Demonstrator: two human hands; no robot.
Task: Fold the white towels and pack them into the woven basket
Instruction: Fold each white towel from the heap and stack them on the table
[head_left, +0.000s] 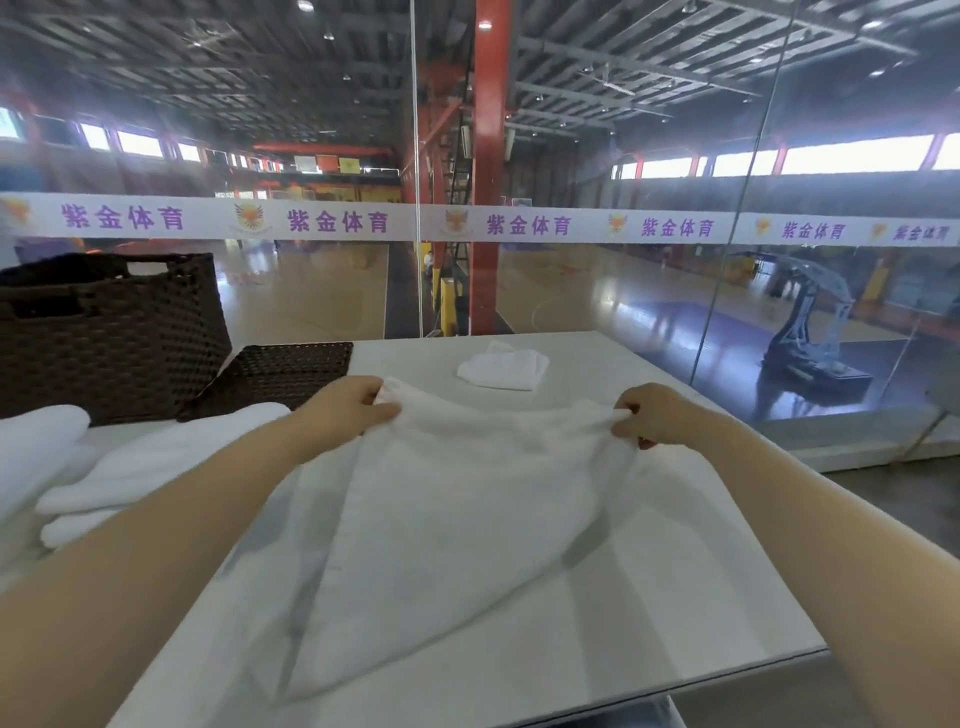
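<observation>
- Behind glass panels lies a large indoor sports hall with a glossy wooden court floor (322, 291), a red steel column (488, 171) and a white banner with purple characters (332, 221) running across the glass.
- White flat-topped table (675, 582): set against the glass, carrying all items listed below.
- Large white terry towel (447, 519): spread over the table centre, far edge lifted off the surface, near end lying flat.
- Left hand (348, 408): grip pinching the far left corner of that towel.
- Right hand (654, 415): grip pinching the far right corner, fingers curled round the cloth.
- Small folded white towel (504, 366): on the table beyond the hands, well apart from them.
- Tall dark brown woven basket with cut-out handles (109, 332): far left of the table; contents cannot be told.
- Flat dark brown woven lid (280, 376): just right of the basket, leaning low beside it.
- Stack of folded white towels (119, 473): left edge, in front of the basket, partly behind the left forearm.
</observation>
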